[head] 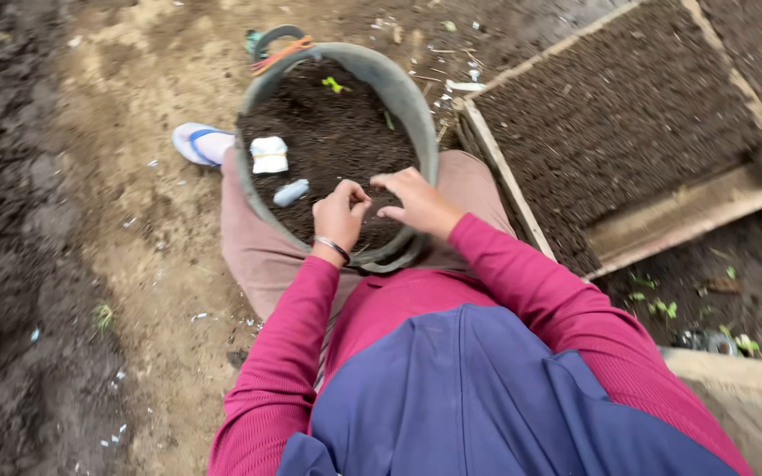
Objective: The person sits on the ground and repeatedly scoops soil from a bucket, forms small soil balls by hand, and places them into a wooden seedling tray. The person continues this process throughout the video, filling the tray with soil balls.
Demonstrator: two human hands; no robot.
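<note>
A grey round basin (416, 106) full of dark soil rests between my knees. My left hand (339, 214), with a thin bracelet at the wrist, hovers over the soil at the near rim, fingers curled and pinched together. My right hand (416, 202) is right beside it, fingers bent toward the left hand. Whether anything small sits between the fingers cannot be seen. On the soil lie a folded white packet (269, 154) and a small pale blue-white tube (291, 192). A tiny green seedling (335, 85) shows at the far side.
A wooden-framed tray (506, 172) of dark soil lies to the right. A sandalled foot (196, 144) sticks out left of the basin. Sandy ground and dark loose earth lie at the left. Small green sprouts (663, 308) and another wooden edge (734, 370) are at lower right.
</note>
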